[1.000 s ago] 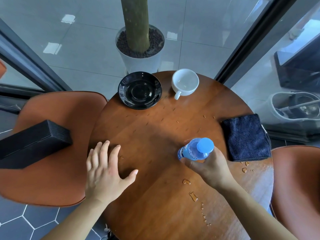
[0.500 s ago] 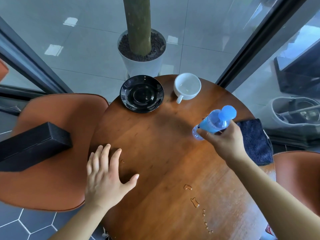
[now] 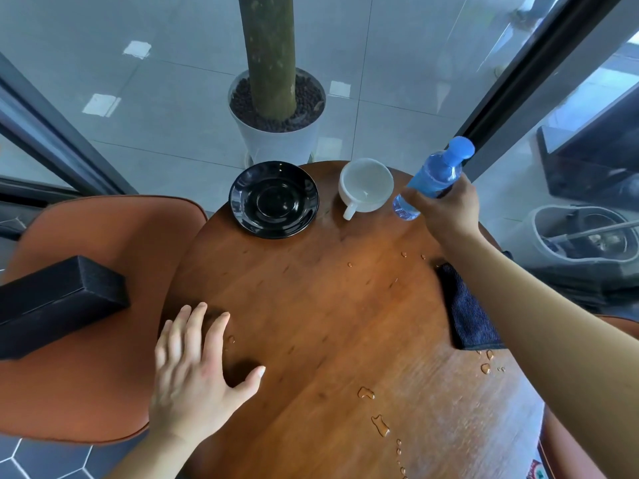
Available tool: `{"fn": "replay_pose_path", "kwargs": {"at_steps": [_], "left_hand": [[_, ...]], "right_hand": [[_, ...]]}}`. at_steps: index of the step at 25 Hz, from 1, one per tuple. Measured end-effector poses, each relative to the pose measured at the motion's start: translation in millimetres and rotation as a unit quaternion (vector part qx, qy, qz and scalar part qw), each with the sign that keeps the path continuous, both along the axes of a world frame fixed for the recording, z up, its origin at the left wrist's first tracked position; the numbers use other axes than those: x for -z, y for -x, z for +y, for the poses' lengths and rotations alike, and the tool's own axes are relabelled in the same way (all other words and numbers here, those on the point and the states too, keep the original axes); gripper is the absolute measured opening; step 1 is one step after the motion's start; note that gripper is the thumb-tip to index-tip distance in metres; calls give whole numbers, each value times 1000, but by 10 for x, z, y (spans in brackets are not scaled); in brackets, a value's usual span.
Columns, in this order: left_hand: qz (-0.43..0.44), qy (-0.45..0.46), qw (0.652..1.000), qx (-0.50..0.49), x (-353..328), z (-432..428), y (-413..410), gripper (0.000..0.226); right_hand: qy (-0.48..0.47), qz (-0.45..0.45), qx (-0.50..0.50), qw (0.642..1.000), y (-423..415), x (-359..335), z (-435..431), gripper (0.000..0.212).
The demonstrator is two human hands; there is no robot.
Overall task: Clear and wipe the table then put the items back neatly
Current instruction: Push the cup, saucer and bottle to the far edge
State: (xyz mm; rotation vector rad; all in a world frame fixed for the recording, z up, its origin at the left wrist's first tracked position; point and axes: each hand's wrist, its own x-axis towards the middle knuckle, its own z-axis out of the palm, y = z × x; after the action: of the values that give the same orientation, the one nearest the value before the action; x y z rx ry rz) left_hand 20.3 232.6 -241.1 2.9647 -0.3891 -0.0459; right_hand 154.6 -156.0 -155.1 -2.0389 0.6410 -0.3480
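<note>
Your right hand (image 3: 446,205) grips the blue bottle (image 3: 439,174), cap tilted up and away, just right of the white cup (image 3: 366,184) at the table (image 3: 328,323)'s far edge; your left hand (image 3: 193,371) lies flat, near-left.

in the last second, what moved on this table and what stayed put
The right hand, gripping the blue water bottle, carried it from the middle of the table to the far right, beside the white cup, tilted. The left hand stayed flat on the table. The black saucer, cup and dark cloth did not move.
</note>
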Motion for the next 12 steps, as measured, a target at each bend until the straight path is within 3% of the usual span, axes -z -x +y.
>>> {"fn": "replay_pose_path", "kwargs": {"at_steps": [12], "left_hand": [[-1,-5,1000,1,24,13,-1,93]], "right_hand": [[-48,22,30,998,-215,217,-104,48]]}}
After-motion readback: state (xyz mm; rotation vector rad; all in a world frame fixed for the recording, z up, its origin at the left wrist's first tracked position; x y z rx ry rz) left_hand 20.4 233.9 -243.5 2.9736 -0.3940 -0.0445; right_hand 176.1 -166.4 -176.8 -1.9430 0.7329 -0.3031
